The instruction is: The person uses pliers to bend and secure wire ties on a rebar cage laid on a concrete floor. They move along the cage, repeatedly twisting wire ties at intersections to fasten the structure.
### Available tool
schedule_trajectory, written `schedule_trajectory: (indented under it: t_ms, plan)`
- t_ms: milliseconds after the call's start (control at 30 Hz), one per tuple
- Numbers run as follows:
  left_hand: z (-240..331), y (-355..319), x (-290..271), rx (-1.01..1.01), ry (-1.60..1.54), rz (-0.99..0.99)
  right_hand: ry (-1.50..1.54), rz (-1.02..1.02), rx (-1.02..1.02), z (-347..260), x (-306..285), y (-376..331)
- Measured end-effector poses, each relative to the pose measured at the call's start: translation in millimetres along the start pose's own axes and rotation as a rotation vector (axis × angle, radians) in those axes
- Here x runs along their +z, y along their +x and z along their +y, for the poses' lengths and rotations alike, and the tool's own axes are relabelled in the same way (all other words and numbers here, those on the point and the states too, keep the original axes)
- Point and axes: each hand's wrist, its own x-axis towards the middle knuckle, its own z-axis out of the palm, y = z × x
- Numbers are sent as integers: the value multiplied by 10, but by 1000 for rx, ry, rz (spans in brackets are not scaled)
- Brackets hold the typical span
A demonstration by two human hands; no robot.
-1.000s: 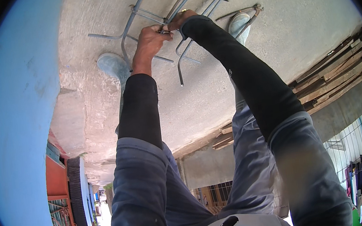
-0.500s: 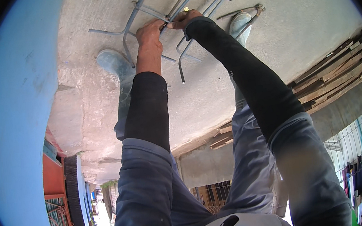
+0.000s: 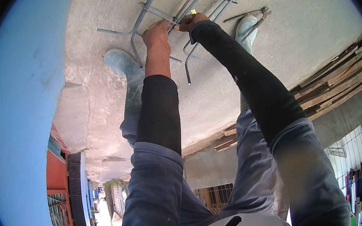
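A rebar cage (image 3: 193,2) of grey steel rods with bent ends stretches over the concrete from the top of the view. Both my hands meet at a crossing of its rods. My left hand (image 3: 156,34) is closed there, its fingertips against a rod. Just beside it, my right hand (image 3: 193,20) is pinched at the same joint, and whatever lies between its fingers is too small to make out. A small yellow piece (image 3: 193,11) shows behind the right hand. Open-handled pincers (image 3: 264,12) rest by my right boot (image 3: 246,31), one handle crossing the toe.
My left boot (image 3: 122,61) stands beside the cage's bent rod ends. A blue wall (image 3: 17,112) runs along the left. Stacked wooden boards (image 3: 340,76) lie at the right, along the edge of the concrete floor (image 3: 215,100). Wire mesh fencing (image 3: 356,147) is at lower right.
The whole scene has shifted slightly right and down in the picture. Both hands stay at the same rod crossing, with only slight finger movement.
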Motion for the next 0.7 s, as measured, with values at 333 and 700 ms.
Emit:
schedule_trajectory:
  t_ms: [333,700]
  plan:
    - [-330,-589,62,710,307,145,-188,218,-54,15,154,-123]
    - [-394,-503,-36,1221,814,7,84,217,-108,244,138,-169]
